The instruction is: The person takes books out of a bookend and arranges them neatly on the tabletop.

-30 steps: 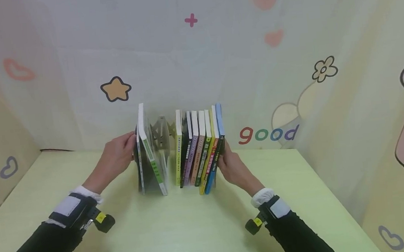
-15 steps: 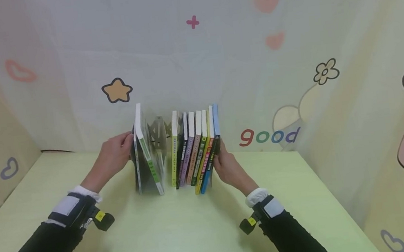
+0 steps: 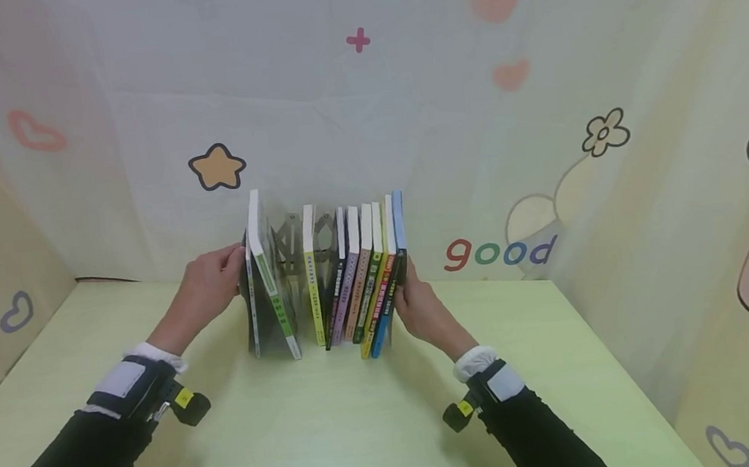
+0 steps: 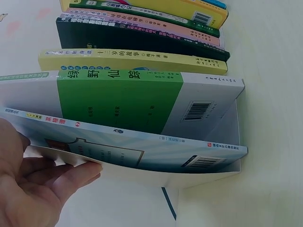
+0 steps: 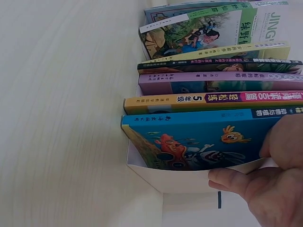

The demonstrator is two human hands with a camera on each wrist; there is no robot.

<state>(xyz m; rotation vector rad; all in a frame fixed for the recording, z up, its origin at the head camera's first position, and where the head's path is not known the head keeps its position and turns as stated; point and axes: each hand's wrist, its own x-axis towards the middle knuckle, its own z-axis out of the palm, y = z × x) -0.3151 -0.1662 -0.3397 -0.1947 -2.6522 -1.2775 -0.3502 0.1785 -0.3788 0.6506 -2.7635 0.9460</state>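
Pale green table (image 3: 341, 435) carried an expanding book rack (image 3: 290, 246) w/ a row of upright books, set near the back wall.

L to R: left hand (image 3: 205, 289) was at the rack's left end plate (image 4: 208, 177), fingers (image 4: 71, 177) fairly straight under the plate's edge & thumb over the outermost thin book (image 4: 142, 149), so a loose pinch on that end rather than a fist. Next to that book stood the thick green-and-white book (image 3: 268, 275). A small gap came after it, w/ the rack's scissor links showing, then the yellow-spined book (image 3: 312, 278), then a tight, slightly leaning group: black, purple, pink, yellow spines & the blue book (image 3: 399, 261) last. Right hand (image 3: 420, 308) was at the right end plate (image 5: 180, 179), fingers (image 5: 236, 182) lying along the plate's outside and thumb on the blue book's cover, clasping plate & book together.

Progress, as a judgement: the books looked mostly gathered, w/ both ends held. Some slack was left, namely the gap beside the green-and-white book & the lean in the right group. Rack not fully closed up.

Position: rack sat directly between the two hands, each touching one end; both forearms came in from the near edge, wrist cams on.
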